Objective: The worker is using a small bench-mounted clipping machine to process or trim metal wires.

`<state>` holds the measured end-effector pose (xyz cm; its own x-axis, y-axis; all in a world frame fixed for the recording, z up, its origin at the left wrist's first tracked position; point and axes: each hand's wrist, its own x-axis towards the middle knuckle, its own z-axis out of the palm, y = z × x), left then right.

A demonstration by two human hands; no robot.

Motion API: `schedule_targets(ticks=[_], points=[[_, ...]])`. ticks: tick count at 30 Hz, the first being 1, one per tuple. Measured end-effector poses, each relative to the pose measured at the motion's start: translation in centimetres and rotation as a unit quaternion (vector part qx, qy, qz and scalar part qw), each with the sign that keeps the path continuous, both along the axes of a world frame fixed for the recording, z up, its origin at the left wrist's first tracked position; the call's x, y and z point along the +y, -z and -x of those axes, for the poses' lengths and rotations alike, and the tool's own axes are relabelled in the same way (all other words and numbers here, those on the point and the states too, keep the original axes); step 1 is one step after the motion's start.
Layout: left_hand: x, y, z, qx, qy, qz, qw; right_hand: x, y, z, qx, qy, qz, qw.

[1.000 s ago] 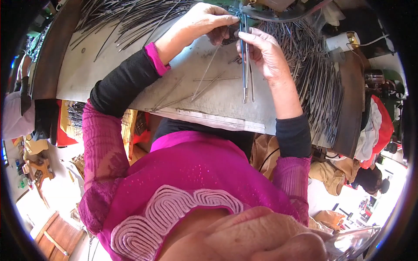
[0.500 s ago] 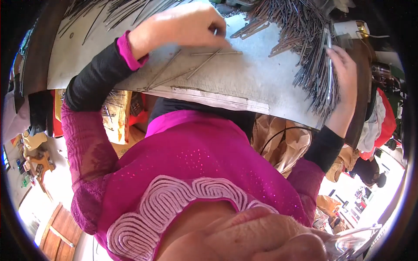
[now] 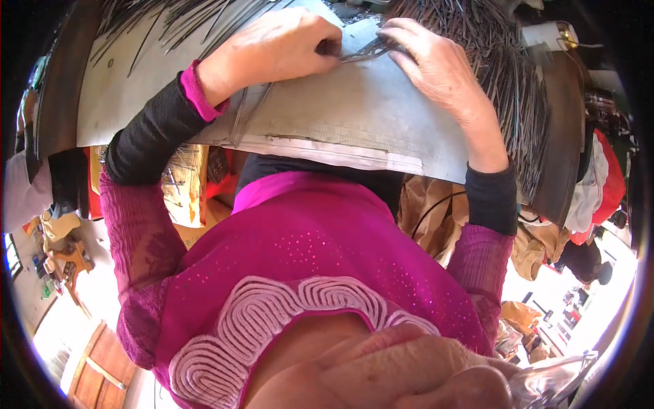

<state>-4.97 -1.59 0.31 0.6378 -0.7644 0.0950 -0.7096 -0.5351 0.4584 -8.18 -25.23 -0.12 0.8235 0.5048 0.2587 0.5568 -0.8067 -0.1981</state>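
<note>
A few thin dark metal rods [image 3: 368,52] stretch between my two hands above the far part of the pale tabletop [image 3: 327,123]. My left hand [image 3: 286,46] is curled closed at their left end, its fingertips partly hidden. At the other end my right hand [image 3: 436,65] has its fingers bent over the rods, thumb underneath. Beneath my left wrist, a couple of loose rods [image 3: 246,112] lie on the tabletop near its front edge. A big heap of similar rods [image 3: 521,109] spreads along the right side, behind and beside my right forearm.
More long thin rods [image 3: 194,20] lie at the far left. A white box-like thing [image 3: 545,36] with a wire stands at the back right. Below the table edge are a box [image 3: 184,184] holding rods and some brown paper [image 3: 429,204].
My right hand has left the heap on the right and come over to my left hand. The rods that lay in the middle of the tabletop no longer lie there.
</note>
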Motion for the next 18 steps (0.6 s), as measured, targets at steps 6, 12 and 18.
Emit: schedule_targets(ticks=[6, 12, 18], points=[[0.2, -1.3, -1.2, 0.049, -0.001, 0.039, 0.998, 0.4, -0.5, -0.6, 0.034, -0.013, 0.026, 0.999], [0.0, -1.0, -2.2, 0.101, -0.024, 0.071, 0.992, 0.5, -0.6, -0.6, 0.074, 0.038, -0.031, 0.996], [-0.4, -1.6, -2.6, 0.159, -0.080, 0.086, 0.980, 0.5, -0.6, -0.8, 0.072, 0.099, -0.082, 0.989]])
